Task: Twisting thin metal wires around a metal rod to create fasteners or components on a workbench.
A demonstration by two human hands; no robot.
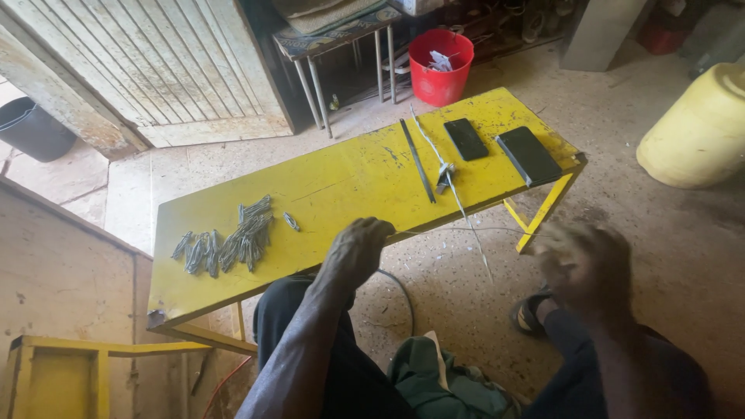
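My left hand (358, 250) rests as a fist on the front edge of a yellow metal table (341, 182). A thin wire (466, 230) runs taut from it to the right, to my right hand (583, 265). That hand is off the table's right end, blurred, with its fingers curled at the wire's end. A heap of short twisted wire pieces (229, 242) lies on the table's left part, well left of my left hand. One loose piece (291, 222) lies beside the heap.
On the table's right part lie a dark flat bar (417, 159), a long wire with a small metal piece (445, 177), and two dark phones (466, 140) (529, 155). A red bucket (440, 66) stands behind, a yellow drum (698, 128) at the right.
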